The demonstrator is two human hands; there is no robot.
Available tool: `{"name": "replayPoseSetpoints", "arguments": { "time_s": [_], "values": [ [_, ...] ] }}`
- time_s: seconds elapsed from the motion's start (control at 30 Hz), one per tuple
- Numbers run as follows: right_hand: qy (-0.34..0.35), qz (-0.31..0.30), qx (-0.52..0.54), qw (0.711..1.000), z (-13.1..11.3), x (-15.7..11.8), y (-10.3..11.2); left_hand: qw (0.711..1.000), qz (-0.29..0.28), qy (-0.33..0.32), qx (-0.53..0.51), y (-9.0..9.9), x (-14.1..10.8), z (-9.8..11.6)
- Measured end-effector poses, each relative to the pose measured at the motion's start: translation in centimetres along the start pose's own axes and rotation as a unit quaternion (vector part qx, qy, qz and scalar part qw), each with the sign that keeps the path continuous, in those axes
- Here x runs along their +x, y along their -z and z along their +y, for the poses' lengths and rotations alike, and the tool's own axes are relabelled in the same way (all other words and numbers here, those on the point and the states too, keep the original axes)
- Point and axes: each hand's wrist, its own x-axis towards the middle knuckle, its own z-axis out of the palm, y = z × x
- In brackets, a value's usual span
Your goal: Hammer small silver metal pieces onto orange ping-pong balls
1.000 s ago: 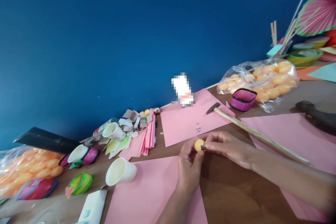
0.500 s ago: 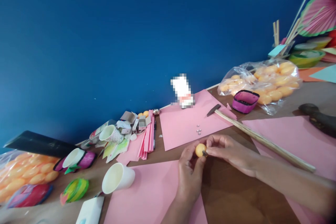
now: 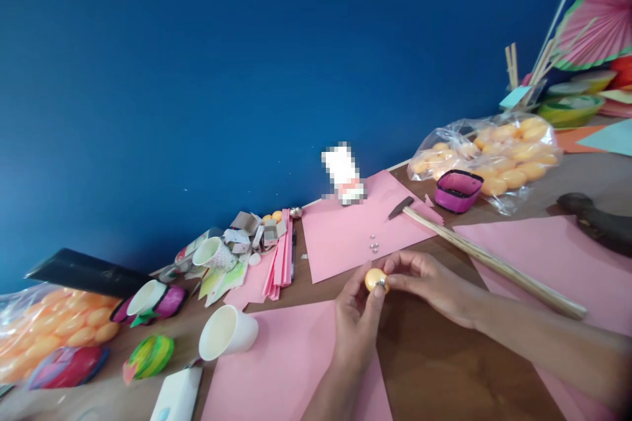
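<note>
Left hand (image 3: 356, 325) had the orange ball (image 3: 372, 277) pinched between thumb and fingers, above the brown table (image 3: 434, 362). Small silver piece (image 3: 380, 283) sat on the ball's near side, right by the left thumb tip. Right hand (image 3: 434, 284) was at the ball's right edge, thumb and fingers bent close together; couldn't tell whether they pinched the silver piece or just touched the ball. A few shiny bits (image 3: 374, 246) lay just beyond the hands on the far pink sheet (image 3: 330, 243). Hammer (image 3: 494, 264) lay to their right, head on that sheet, handle across the right pink sheet (image 3: 557, 250). White cup (image 3: 243, 331) was at the near pink sheet's (image 3: 296, 368) left edge.
</note>
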Motion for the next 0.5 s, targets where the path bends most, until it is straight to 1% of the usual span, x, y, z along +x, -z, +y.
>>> {"name": "replayPoseSetpoints", "arguments": {
  "time_s": [0.07, 0.2, 0.27, 0.33, 0.4, 0.47, 0.5],
  "values": [
    [0.02, 0.003, -0.029, 0.999, 0.1, -0.1, -0.3, 1.0, 0.018, -0.002, 0.014, -0.2, 0.0, 0.2],
    [0.068, -0.006, -0.111, 0.992, -0.2, 0.0, -0.3, 0.999, 0.031, -0.011, 0.017, -0.3, 0.1, 0.0],
    [0.105, 0.018, -0.179, 0.978, -0.4, 0.2, 0.2, 0.999, 0.05, 0.002, -0.013, -0.2, 0.2, -0.3],
    [0.151, 0.073, -0.263, 0.95, -0.5, 0.5, 1.1, 0.993, 0.084, 0.029, -0.075, 0.0, 0.4, -0.6],
    [0.203, 0.124, -0.349, 0.906, -0.6, 1.0, 2.2, 0.983, 0.103, 0.052, -0.142, 0.1, 0.5, -0.8],
    [0.252, 0.138, -0.423, 0.859, -0.5, 1.6, 2.9, 0.975, 0.111, 0.062, -0.183, 0.3, 0.6, -0.8],
    [0.27, 0.132, -0.456, 0.838, -0.5, 1.9, 3.1, 0.973, 0.117, 0.063, -0.191, 0.3, 0.6, -0.8]
  ]
}}
